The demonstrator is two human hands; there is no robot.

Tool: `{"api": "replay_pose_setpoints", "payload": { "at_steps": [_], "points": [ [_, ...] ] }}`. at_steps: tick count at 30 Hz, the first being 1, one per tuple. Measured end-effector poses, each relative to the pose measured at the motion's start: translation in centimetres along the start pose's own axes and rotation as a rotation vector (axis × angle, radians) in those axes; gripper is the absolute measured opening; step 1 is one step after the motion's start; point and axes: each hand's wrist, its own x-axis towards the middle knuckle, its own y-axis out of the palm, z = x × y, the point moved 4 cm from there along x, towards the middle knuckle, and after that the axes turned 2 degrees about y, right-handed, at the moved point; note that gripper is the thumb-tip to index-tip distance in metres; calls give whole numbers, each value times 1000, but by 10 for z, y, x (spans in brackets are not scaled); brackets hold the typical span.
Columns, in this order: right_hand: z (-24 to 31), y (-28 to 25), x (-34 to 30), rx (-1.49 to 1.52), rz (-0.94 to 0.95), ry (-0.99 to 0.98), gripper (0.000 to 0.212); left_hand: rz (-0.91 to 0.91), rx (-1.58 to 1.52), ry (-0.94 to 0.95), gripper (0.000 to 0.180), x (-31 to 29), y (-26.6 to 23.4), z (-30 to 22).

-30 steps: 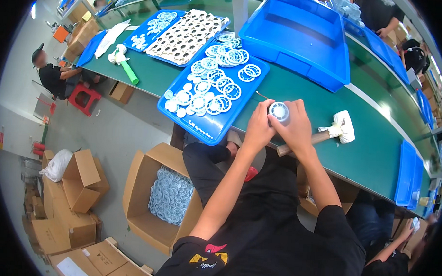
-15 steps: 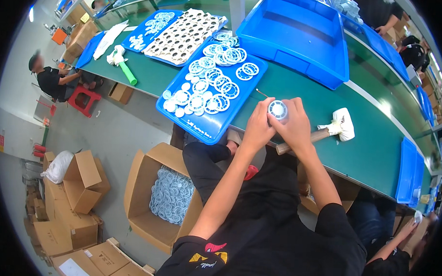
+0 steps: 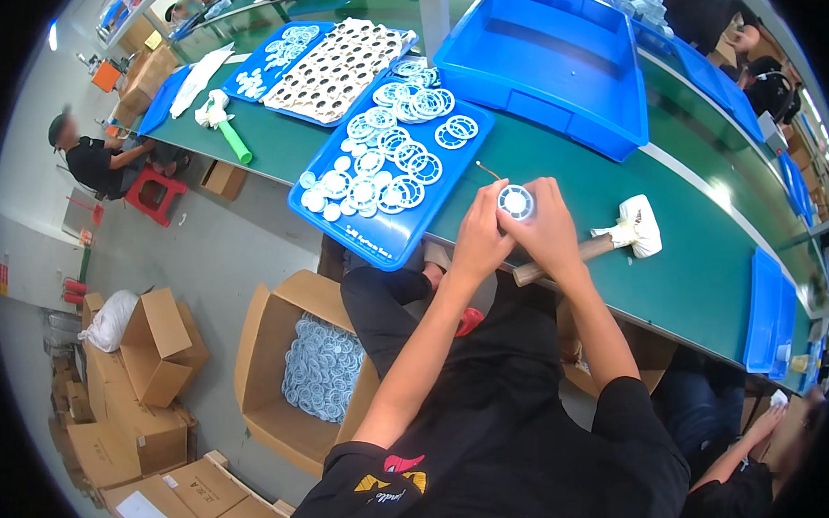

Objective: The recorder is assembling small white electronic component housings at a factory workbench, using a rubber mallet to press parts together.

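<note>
Between both hands is a small round part (image 3: 515, 201) with a white, slotted ring face turned up. My left hand (image 3: 481, 227) is closed around its left side, and my right hand (image 3: 547, 223) grips the right side, thumbs near the rim. A thin wire (image 3: 489, 169) sticks out past the left fingertips. Beside my right hand lies a wooden-handled mallet (image 3: 638, 227), its head wrapped in white. To the left, a blue tray (image 3: 406, 233) carries several white slotted rings (image 3: 425, 169) and small white discs (image 3: 332, 212).
A large blue bin (image 3: 565, 123) stands behind my hands on the green table (image 3: 705, 297). Farther left are a beige tray with holes (image 3: 334, 74) and a green-handled tool (image 3: 236, 143). A cardboard box (image 3: 255, 381) of rings sits on the floor. Other people work left and right.
The view has shifted slightly. My hands keep the round part at nearly the same place, with little visible change in grip.
</note>
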Motion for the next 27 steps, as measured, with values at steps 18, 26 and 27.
{"api": "replay_pose_setpoints", "payload": {
  "at_steps": [18,26,27],
  "points": [
    [-20,-60,-43,-82,-163,59,15,41,-96,-116,61,0,-1,0],
    [-47,-86,-81,-244,-266,124,19,48,-94,-100,63,1,-1,4],
    [-46,-91,-89,-309,-384,80,21,47,-98,-102,63,0,-2,4]
  ]
}}
